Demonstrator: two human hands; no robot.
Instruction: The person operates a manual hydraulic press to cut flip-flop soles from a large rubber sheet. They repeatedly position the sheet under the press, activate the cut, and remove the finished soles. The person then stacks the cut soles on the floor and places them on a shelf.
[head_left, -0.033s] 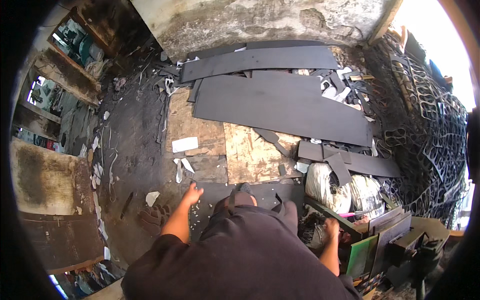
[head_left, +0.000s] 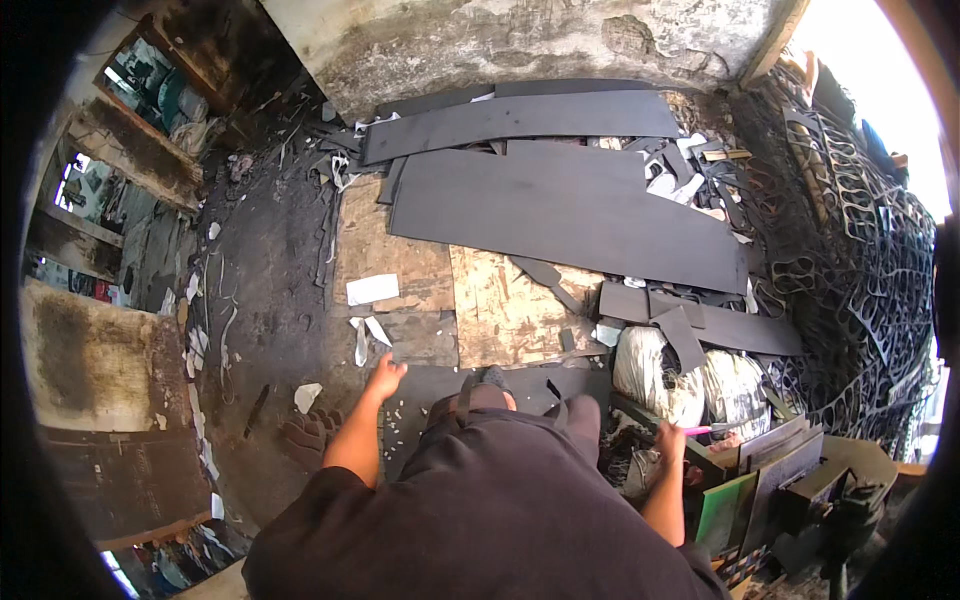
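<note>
Left fingers (head_left: 385,378): mine, spread open, empty, just above a dark grey rubber sheet (head_left: 440,385) on the floor.
Right fingers (head_left: 672,436): mine, closed around a thin pink pen (head_left: 697,431).
Beyond: big black rubber sheets (head_left: 570,215).

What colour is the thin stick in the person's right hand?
Pink. The thin stick shows in the head view, held in the right hand.

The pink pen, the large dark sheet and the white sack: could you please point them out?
pink pen (head_left: 697,431), head view, middle of its barrel.
large dark sheet (head_left: 560,215), head view, its flat middle.
white sack (head_left: 640,365), head view, its bulging side.
</note>
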